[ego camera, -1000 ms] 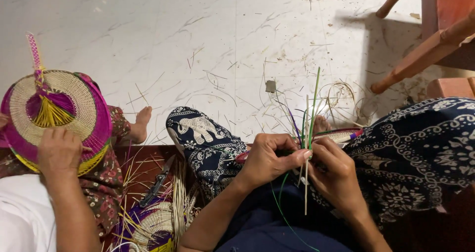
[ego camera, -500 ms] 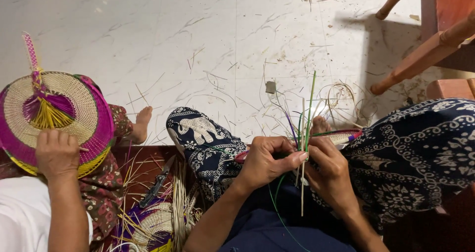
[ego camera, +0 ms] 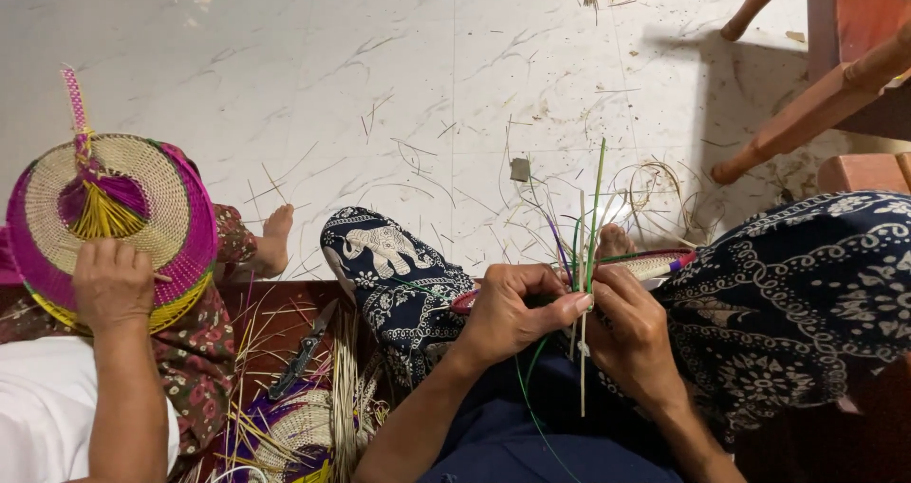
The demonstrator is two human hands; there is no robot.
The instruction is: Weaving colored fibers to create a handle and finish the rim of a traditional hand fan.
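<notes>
Since a moment ago our hands have drawn slightly closer over the lap, green strip upright as before. Left hand and right hand: both pinching strips at the small woven piece between our knees. Neighbour's hand: resting on a round pink-edged woven fan.
</notes>
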